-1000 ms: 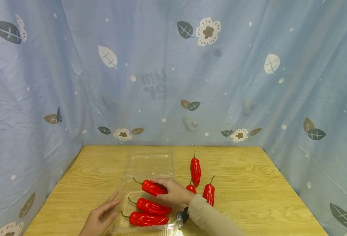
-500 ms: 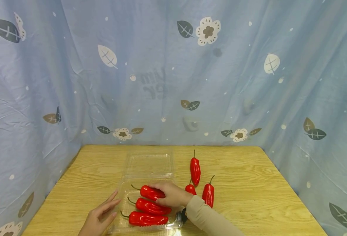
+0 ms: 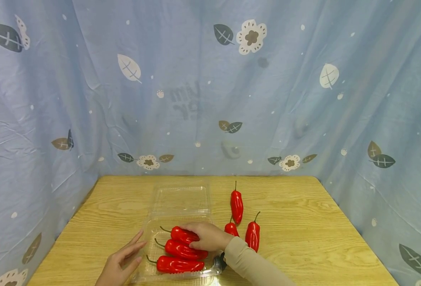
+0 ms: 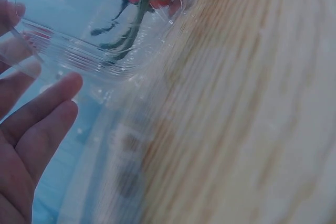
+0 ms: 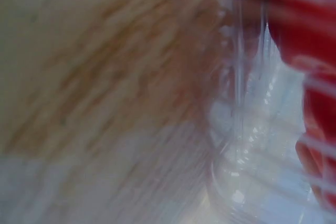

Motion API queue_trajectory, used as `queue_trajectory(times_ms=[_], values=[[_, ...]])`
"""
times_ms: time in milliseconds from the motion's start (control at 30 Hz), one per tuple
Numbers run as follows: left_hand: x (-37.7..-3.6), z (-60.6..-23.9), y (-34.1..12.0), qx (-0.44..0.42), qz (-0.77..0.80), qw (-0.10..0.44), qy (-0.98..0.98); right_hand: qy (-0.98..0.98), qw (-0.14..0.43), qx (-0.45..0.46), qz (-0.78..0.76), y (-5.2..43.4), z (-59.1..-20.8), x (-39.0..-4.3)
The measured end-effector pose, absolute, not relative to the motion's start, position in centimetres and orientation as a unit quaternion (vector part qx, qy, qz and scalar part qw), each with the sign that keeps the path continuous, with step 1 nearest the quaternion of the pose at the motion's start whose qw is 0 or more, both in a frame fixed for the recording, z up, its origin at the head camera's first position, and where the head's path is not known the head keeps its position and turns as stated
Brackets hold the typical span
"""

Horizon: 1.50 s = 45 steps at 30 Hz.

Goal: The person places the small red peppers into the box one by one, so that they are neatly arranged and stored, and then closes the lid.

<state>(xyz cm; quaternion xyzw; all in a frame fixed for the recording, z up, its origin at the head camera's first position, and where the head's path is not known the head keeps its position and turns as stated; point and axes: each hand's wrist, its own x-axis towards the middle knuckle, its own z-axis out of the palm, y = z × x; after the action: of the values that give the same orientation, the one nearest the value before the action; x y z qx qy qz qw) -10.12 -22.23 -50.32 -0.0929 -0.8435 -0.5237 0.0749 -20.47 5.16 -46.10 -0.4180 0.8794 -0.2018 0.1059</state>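
My right hand (image 3: 210,236) holds a glossy red pepper (image 3: 182,234) inside a clear plastic clamshell box (image 3: 149,274), with fingers over its right end. A second red pepper (image 3: 185,251) lies just below it, close to the thumb. The third pepper (image 3: 180,264) lies along the box's near side, all stems pointing left. My left hand (image 3: 119,262) stays at the box's left edge, fingers extended; in the left wrist view these fingers (image 4: 50,100) are beside the clear rim. The right wrist view shows blurred red peppers (image 5: 315,35) through the box wall, without a clear look at the fingers.
Behind the box its clear lid (image 3: 182,198) lies folded back. Right of the box are a far pepper (image 3: 237,206), a partly covered pepper (image 3: 231,228) and another pepper (image 3: 253,236) on the wooden table (image 3: 303,222). A blue patterned curtain (image 3: 196,99) surrounds the table.
My right hand has brought the held pepper slightly down and nearer, up against the middle pepper in the box. The left hand has stayed in place.
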Motion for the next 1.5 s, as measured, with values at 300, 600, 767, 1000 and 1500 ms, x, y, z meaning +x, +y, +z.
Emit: queue_trajectory(times_ms=[300, 600, 767, 1000, 1500], values=[[-10.3, -50.5, -22.2, -0.116, -0.510, 0.102, -0.846, 0.885, 0.102, -0.419, -0.175, 5.0, -45.9, -20.4], [-10.2, -50.5, -22.1, -0.109, -0.518, 0.095, -0.843, 0.887, 0.096, -0.420, -0.165, 5.1, -45.8, -20.3], [-10.3, -50.5, -22.1, -0.111, -0.515, 0.098, -0.844, 0.886, 0.095, -0.416, -0.184, 5.2, -45.9, -20.4], [-10.3, -50.6, -22.3, -0.147, -0.512, 0.122, -0.837, 0.846, 0.080, -0.421, -0.318, 5.9, -46.1, -20.9], [-10.4, -50.7, -22.5, -0.174, -0.517, 0.127, -0.829, 0.796, 0.040, -0.372, -0.476, 9.6, -42.2, -19.4]])
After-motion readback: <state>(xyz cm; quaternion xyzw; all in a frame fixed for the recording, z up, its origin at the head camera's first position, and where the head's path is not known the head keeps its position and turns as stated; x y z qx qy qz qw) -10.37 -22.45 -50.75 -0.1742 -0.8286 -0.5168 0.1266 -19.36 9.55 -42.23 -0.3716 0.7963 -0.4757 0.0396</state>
